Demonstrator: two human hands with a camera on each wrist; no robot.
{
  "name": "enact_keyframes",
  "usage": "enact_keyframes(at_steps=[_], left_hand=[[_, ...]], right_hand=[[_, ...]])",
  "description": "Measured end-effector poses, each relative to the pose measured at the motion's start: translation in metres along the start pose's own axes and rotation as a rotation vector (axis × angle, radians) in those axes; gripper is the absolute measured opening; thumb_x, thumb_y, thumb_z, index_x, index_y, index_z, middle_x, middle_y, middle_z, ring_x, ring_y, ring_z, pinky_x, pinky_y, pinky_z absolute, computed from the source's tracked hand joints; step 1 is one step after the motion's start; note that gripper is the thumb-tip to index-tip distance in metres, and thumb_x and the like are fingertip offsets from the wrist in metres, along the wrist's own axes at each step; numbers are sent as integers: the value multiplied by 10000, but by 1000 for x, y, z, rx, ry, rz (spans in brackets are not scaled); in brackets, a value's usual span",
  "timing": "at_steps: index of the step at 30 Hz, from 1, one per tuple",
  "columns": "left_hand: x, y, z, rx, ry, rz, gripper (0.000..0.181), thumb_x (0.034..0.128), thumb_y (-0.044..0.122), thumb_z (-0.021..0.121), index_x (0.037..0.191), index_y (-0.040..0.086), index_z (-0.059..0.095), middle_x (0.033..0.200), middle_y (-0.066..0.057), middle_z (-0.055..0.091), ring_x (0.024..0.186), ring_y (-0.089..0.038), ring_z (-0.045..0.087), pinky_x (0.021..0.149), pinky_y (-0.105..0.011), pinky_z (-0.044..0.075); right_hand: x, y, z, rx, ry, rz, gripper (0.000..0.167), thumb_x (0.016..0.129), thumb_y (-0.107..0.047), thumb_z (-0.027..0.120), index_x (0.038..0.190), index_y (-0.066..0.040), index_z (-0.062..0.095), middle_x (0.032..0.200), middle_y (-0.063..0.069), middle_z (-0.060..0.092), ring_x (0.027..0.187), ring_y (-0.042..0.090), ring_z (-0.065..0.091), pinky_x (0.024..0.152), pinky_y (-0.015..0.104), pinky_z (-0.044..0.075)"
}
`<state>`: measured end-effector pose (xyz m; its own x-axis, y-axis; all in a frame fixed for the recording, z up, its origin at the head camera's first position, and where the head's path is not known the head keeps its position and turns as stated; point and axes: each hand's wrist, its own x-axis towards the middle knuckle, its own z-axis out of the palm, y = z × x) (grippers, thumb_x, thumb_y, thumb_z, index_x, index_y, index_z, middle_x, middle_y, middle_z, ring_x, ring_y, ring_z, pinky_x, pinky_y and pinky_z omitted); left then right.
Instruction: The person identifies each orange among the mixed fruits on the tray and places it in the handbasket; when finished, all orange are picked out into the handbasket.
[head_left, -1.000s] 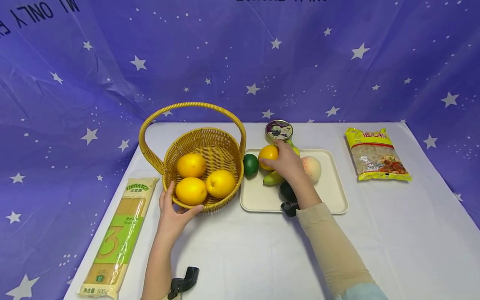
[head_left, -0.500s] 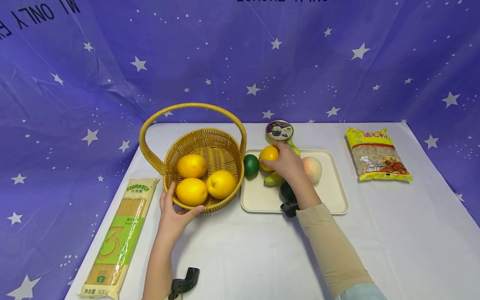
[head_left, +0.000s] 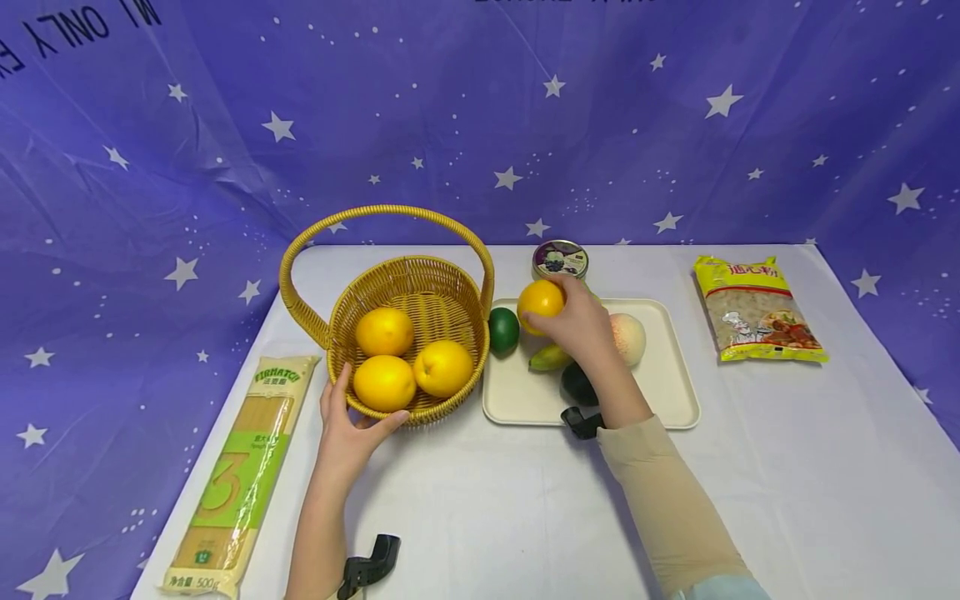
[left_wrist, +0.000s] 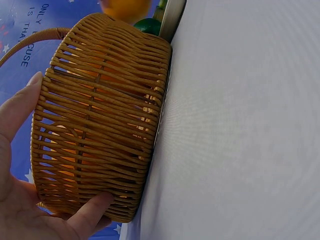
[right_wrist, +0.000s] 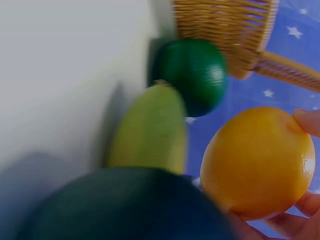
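Observation:
My right hand [head_left: 581,321] pinches an orange [head_left: 538,307] between thumb and fingers, above the left part of a cream tray [head_left: 667,392]. In the right wrist view the orange [right_wrist: 257,162] is apart from the banana [right_wrist: 150,127] and the dark green round fruit [right_wrist: 192,75]. A blackish fruit [head_left: 576,385] and a peach [head_left: 630,339] also lie on the tray, partly behind my right hand and arm. With my left hand [head_left: 351,437] I hold the near left rim of a handled wicker basket [head_left: 375,287]. Inside it lie three oranges [head_left: 442,368].
Left of the basket lies a long pack of spaghetti [head_left: 240,475]. A round tin [head_left: 560,258] stands behind the tray. Far right is a yellow bag of pasta [head_left: 757,312]. A blue starry cloth [head_left: 465,125] hangs behind the white table [head_left: 480,517].
My right hand has lifted the orange slightly from the tray, and it now looks larger in the head view. My left hand and the basket stay in place.

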<state>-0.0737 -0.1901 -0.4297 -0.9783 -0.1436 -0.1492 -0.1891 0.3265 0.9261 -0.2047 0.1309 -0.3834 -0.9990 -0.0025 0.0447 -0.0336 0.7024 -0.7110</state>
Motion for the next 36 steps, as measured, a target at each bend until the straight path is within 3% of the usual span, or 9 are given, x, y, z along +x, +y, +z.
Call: enact_keyframes(at_steps=[9,18,26,36], left_hand=[[-1,1,0,3,4,14,1117,787,334,812,1564,242,15,1576,-77,-133,1423,-399,121,1064,-512,336],[0,0,0,-8,-3,1,1123,782,334,815,1563,257,11,1576,-59,-151,1422,-399,129,1068,-500,338],[1,-2,0,5,3,3,1132,771,349,823,1565,246,23,1577,-64,-142,1422,-398,131,1067,-506,337],[1,-4,0,42,20,11,1131,768,362,823,1565,236,31,1580,-82,-115,1428,-369,118,1056,-512,351]], right_hand=[[-19,-21,-16,100,34,-45,727,770,-410,788,1396,-198,484,1313,71,532,1086,277,547,881,472,490],[-39,-44,-22,245,-54,-70,717,751,-452,800,1375,-256,507,1311,1,522,1094,276,505,802,416,521],[-46,-59,-7,345,-150,-131,672,745,-463,806,1333,-278,540,1300,-52,531,1085,246,527,772,392,534],[-42,-76,28,376,-176,-220,691,753,-400,816,1359,-232,530,1244,-39,560,1036,204,552,795,364,534]])
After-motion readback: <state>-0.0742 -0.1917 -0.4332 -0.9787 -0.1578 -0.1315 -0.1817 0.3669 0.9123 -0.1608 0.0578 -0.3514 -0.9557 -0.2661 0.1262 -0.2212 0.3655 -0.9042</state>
